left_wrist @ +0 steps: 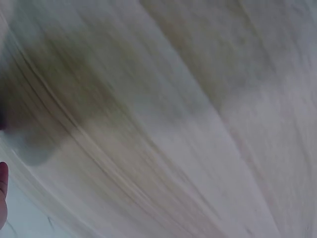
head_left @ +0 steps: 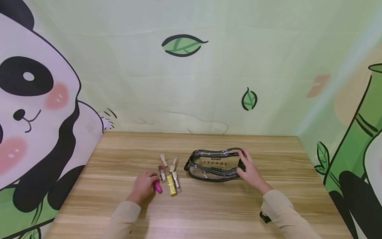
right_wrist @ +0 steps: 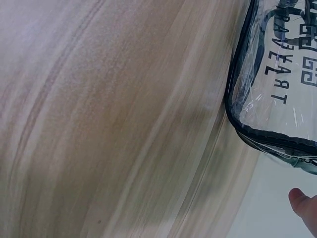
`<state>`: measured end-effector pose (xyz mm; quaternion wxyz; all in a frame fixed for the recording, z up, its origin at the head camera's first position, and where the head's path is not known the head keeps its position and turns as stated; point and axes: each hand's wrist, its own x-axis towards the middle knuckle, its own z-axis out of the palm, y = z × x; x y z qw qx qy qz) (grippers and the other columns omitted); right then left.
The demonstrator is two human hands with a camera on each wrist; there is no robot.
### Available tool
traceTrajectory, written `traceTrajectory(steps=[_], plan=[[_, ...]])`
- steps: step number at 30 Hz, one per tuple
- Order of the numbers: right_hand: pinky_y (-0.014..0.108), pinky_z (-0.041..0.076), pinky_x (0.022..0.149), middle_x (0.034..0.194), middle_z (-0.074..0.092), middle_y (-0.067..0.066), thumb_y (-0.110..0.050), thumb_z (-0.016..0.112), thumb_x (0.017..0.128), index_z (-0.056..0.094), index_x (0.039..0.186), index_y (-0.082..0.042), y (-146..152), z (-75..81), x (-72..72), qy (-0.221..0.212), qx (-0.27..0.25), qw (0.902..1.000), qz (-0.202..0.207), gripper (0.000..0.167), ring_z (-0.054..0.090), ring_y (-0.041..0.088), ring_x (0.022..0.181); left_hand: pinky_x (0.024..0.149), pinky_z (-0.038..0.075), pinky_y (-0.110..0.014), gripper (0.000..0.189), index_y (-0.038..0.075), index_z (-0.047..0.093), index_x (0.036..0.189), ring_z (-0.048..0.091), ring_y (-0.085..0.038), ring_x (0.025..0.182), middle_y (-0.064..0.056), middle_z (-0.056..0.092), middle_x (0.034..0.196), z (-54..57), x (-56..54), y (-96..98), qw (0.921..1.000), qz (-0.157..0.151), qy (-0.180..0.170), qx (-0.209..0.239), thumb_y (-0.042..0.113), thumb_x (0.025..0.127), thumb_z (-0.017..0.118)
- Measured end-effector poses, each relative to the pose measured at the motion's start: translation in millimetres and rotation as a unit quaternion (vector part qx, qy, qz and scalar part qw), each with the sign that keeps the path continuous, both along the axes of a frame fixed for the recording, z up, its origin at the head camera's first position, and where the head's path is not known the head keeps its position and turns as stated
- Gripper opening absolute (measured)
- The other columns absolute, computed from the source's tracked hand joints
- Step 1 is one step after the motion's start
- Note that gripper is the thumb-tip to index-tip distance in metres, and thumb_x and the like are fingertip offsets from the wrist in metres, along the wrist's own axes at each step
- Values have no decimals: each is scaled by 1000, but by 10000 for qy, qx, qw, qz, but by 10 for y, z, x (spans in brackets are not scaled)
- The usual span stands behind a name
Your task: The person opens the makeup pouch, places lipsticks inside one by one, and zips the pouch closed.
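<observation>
lipstick (head_left: pixel 158 187), bright pink, sits at the near left of a small group on the table (head_left: pixel 215 209), and the left hand (head_left: pixel 143 185) has its fingers curled round it. it looks light, hard and smooth, probably a bit slippery and quick to roll, so a pinch about its middle should serve. the clear bag (head_left: pixel 221 173) stands to the right, its far end between the thumb and fingers of the right hand (head_left: pixel 252 171), which are spread apart and touch the dark edging; the right wrist view catches only the thumb, so how firm that touch is i cannot tell. the bag seems light and floppy, its sheet slick and easily creased; the black piping looks stiffer and the better place to take hold. beside the left hand lie a dark red tube (head_left: pixel 162 174), a gold tube (head_left: pixel 171 185), likely heavier, and three pale tubes (head_left: pixel 176 181) with clear parts, which might scratch or crack if dropped. as for writing, the bag carries letters that seem to spell "travel", reversed in the head view, beside blocky g-like marks; no brand can be made out on the tubes.
</observation>
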<state>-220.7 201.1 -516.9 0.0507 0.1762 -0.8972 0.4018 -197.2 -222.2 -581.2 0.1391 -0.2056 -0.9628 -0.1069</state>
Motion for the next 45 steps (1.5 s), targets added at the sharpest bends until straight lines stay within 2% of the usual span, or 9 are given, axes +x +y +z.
traceTrajectory(steps=[6,11,18,28,36,45], plan=[[56,38,90,146,8,18,-9,50,78,19,139,0,6,-5,0,-17,0,10000,-32,68,23,45,126,84,45,-40,23,18,68,86,55,-21,93,0,63,95,-40,-24,-51,9987,-156,35,-481,6,67,63],[56,38,90,146,9,18,-9,50,77,21,138,1,2,0,6,33,47,10000,-60,68,24,46,126,88,43,-43,20,18,67,92,54,-21,98,0,63,100,-1,1,-86,9970,-389,4,-665,13,72,65],[57,37,90,146,10,19,-9,50,77,21,138,1,-3,5,9,61,4,10000,-42,68,25,46,125,86,44,-42,18,17,65,94,55,-22,98,-2,63,100,38,57,-134,9952,-483,-53,-851,11,78,62],[57,38,89,145,10,20,-8,50,77,22,138,2,-3,-4,5,121,3,9999,-27,67,25,47,125,86,46,-43,23,14,64,98,57,-24,97,-5,63,102,91,102,-185,9972,-377,94,-646,13,75,67],[58,37,89,145,12,19,-8,50,76,23,137,2,-6,-16,-7,199,61,9998,-81,68,26,47,125,77,49,-40,31,12,63,100,58,-24,89,-5,62,98,152,47,-201,9965,-444,560,-437,9,70,71],[57,39,88,146,10,18,-9,49,77,21,139,-1,1,-15,-2,79,91,9999,-67,68,26,46,125,78,50,-39,39,11,62,105,59,-24,89,-7,62,97,287,-9,-120,9946,-501,857,-293,-4,69,66]])
